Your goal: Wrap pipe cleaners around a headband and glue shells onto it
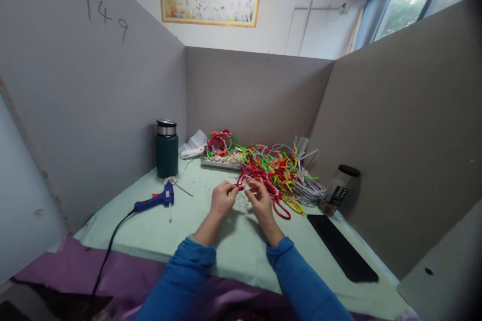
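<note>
Head view: your two hands meet over the pale green table cover [158,230], working a small red piece.
Your left hand [222,199] and right hand [259,199] pinch the red piece [241,187] between closed fingertips, just in front of the heap of coloured loops [276,168]. Left lies a blue glue gun [156,199]; farther back stands a dark green flask [166,149].

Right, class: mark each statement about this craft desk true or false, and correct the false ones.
1. Both hands pinch a red piece at the pile's near edge. True.
2. The glue gun lies right of the hands. False: it lies to their left.
3. The flask stands upright with its lid on. True.
4. The black slab lies on the pile. False: it lies flat on the table, nearer than the pile.
</note>
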Available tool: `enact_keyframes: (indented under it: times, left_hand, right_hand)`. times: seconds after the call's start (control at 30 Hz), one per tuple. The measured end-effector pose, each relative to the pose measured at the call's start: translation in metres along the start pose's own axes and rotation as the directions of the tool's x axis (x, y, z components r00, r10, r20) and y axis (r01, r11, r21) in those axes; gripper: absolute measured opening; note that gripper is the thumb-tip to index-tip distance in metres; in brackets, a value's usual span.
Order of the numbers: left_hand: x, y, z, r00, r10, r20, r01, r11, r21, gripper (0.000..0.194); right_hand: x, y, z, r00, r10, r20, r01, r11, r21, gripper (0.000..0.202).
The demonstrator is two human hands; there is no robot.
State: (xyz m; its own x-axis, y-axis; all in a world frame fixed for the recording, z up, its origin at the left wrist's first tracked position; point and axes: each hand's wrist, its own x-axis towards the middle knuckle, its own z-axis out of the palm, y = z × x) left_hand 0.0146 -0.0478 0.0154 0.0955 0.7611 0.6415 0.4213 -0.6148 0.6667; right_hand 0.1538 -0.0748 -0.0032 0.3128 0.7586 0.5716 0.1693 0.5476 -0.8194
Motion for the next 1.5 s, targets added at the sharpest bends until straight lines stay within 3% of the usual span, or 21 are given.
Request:
enact_keyframes:
  times: [0.1,0.27,0.4,0.6,0.73,0.93,1.2,1.5]
  left_hand:
    - [0.001,-0.001,0.001,0.998,-0.065,0.009,0.065,0.998,-0.005,0.022]
    - [0.001,0.0,0.001,0.988,-0.125,0.091,0.125,0.992,0.006,0.022]
    - [0.001,0.001,0.001,0.979,-0.162,0.121,0.159,0.987,0.03,0.024]
    - [0.0,0.0,0.002,0.953,-0.23,0.195,0.224,0.973,0.052,0.025]
    - [0.0,-0.002,0.005,0.956,-0.248,0.157,0.255,0.967,-0.021,0.018]
    - [-0.002,-0.001,0.004,0.992,-0.094,0.089,0.096,0.995,-0.013,0.007]
    - [-0.002,0.0,0.004,0.991,0.119,0.057,-0.119,0.993,0.007,0.013]
    - [-0.003,-0.003,0.006,0.983,0.123,0.135,-0.127,0.992,0.025,0.015]
  right_hand:
    - [-0.002,0.0,-0.001,1.0,0.0,0.005,0.0,0.997,-0.079,0.022]
    - [-0.003,0.0,0.003,0.99,-0.007,0.143,0.021,0.995,-0.095,0.024]
    - [-0.003,0.004,0.005,0.99,0.028,0.137,-0.022,0.999,-0.042,0.02]
    - [-0.002,0.014,0.005,0.995,0.001,0.1,0.007,0.997,-0.07,0.021]
    - [-0.001,0.013,0.005,0.995,0.064,0.083,-0.063,0.998,-0.013,0.022]
    - [0.0,0.012,0.005,0.987,0.137,0.079,-0.14,0.99,0.031,0.025]
    - [0.001,0.017,0.004,0.984,0.162,0.072,-0.168,0.982,0.09,0.026]
    - [0.002,0.019,0.002,0.986,0.158,0.054,-0.163,0.982,0.098,0.028]
